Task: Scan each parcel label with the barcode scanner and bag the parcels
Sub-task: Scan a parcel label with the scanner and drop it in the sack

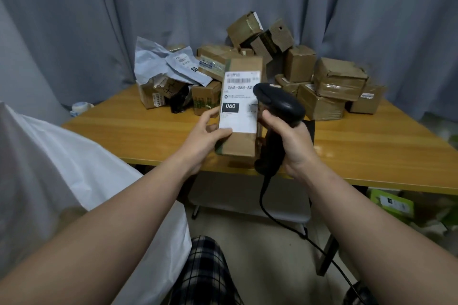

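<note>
On the white label (240, 100) of the parcel (241, 106) I hold up, I read "060-06B-A0" under a barcode, then "060" in white on a black block. The smaller print there blurs, and the labels on the piled boxes (329, 86) are too small to read.

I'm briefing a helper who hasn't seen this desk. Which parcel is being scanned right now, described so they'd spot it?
Above the wooden table's near edge, in front of the box pile, the left hand holds one tall box upright beside the black scanner. Unlike the rest, it faces the camera with a white label reading 060.
</note>
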{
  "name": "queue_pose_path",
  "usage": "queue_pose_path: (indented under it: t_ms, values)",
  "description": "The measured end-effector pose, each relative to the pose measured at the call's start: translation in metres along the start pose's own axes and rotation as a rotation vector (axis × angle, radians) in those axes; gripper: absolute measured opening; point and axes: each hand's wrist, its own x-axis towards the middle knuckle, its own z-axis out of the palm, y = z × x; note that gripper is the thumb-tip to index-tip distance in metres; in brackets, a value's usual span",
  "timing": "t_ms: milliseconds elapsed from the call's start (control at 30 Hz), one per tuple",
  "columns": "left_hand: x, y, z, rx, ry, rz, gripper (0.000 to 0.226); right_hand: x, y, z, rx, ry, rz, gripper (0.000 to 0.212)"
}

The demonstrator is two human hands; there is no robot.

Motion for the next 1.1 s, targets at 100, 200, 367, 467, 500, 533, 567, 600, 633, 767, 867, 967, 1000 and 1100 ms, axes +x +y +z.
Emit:
queue_pose_path:
  t_ms: [100,200,367,467,500,533,567,600,633,767,867,967,1000,1100]
  values:
    - [-0.004,-0.009,0.006,-0.003,-0.008,0.046,0.042,0.001,-0.001,-0.007,-0.041,0.034,-0.028,0.016]
    - [-0.008,-0.011,0.021,0.012,0.064,0.095,0.040,0.001,0.012,-0.012,-0.157,0.093,-0.054,0.018]
    - [-0.007,-0.006,0.036,0.175,0.088,0.184,0.053,0.002,0.026,-0.026,-0.197,0.178,-0.107,0.034]
    - [-0.001,0.015,0.036,0.287,0.157,0.351,0.054,0.004,0.023,-0.033,-0.329,0.181,-0.114,0.038]
    - [0.003,0.023,0.034,0.309,0.170,0.415,0.052,0.005,0.021,-0.035,-0.368,0.174,-0.112,0.036]
    - [0.007,0.032,0.031,0.348,0.166,0.470,0.052,0.005,0.019,-0.036,-0.408,0.172,-0.116,0.034]
    - [0.011,0.040,0.028,0.416,0.146,0.516,0.050,0.006,0.017,-0.038,-0.446,0.175,-0.127,0.033]
    - [0.015,0.047,0.025,0.499,0.116,0.553,0.046,0.004,0.014,-0.039,-0.474,0.184,-0.143,0.031]
    - [0.018,0.053,0.022,0.569,0.093,0.581,0.041,0.002,0.011,-0.040,-0.494,0.197,-0.170,0.031]
    - [0.036,0.065,0.012,0.609,0.119,0.542,0.033,-0.018,0.008,-0.035,-0.596,0.201,-0.341,0.036]
    - [0.051,0.073,0.015,0.587,0.175,0.495,0.031,-0.024,0.010,-0.028,-0.645,0.171,-0.358,0.035]
    - [0.068,0.079,0.023,0.501,0.190,0.417,0.031,-0.017,0.011,-0.026,-0.626,0.219,-0.301,0.026]
    - [0.074,0.080,0.024,0.463,0.188,0.389,0.031,-0.013,0.011,-0.027,-0.623,0.228,-0.286,0.026]
    - [0.089,0.084,0.027,0.376,0.176,0.317,0.028,-0.004,0.009,-0.031,-0.658,0.237,-0.281,0.019]
